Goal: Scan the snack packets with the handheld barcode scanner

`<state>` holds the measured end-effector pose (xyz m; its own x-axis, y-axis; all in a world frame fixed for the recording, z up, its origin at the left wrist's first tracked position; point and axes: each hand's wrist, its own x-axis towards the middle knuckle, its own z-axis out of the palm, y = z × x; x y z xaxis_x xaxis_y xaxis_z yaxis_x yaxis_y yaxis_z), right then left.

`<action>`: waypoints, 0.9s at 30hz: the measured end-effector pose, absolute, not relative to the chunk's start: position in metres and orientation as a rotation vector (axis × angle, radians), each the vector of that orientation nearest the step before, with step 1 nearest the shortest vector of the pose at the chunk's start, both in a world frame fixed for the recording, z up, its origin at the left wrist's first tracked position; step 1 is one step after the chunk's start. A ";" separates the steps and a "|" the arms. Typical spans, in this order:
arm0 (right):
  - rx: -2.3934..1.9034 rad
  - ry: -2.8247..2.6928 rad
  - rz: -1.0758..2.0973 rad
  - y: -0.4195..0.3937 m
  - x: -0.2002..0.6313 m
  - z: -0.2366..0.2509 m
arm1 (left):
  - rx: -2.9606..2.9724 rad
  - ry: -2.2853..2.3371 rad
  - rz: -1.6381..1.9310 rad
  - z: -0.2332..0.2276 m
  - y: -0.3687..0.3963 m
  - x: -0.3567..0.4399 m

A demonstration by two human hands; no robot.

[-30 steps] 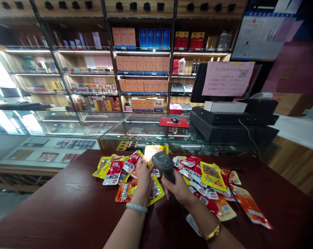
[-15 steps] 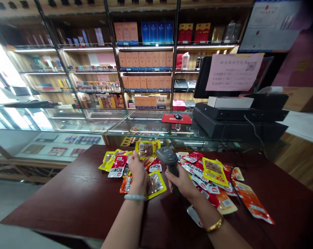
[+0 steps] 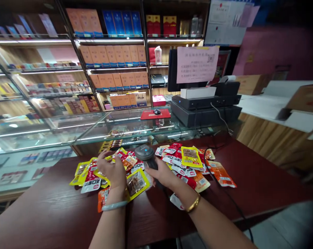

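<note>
Head view: right hand (image 3: 161, 173) wrapped round the handle of the black barcode scanner (image 3: 144, 152), held between two packet heaps on the dark table (image 3: 50, 214); left hand (image 3: 114, 173) over the left heap (image 3: 91, 176), fingers spread (no packet visibly gripped). Step in hand, as judged: scanning, between packets, with more in the right heap (image 3: 176, 160); next move calls for a pinch on one packet, barcode facing the scanner.

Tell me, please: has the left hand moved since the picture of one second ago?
Yes. Judged against the fixed red mat, the left hand has moved leftward, closer to the left pile of packets.
</note>
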<state>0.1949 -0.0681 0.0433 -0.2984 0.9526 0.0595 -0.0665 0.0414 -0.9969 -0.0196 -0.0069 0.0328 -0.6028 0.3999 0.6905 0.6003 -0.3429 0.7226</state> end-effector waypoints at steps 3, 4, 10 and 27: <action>-1.019 -1.351 1.363 -0.070 0.207 0.049 | -1.679 -1.748 -1.956 0.030 -0.001 0.008; -1.025 -1.325 1.342 -0.070 0.213 0.050 | -1.807 -1.789 -1.900 0.029 0.002 0.018; -1.098 -1.074 1.191 -0.059 0.258 0.044 | -2.502 -2.113 -1.406 0.034 0.032 0.106; -1.198 -0.903 1.126 -0.038 0.285 0.038 | -2.390 -2.358 -1.057 0.025 0.056 0.165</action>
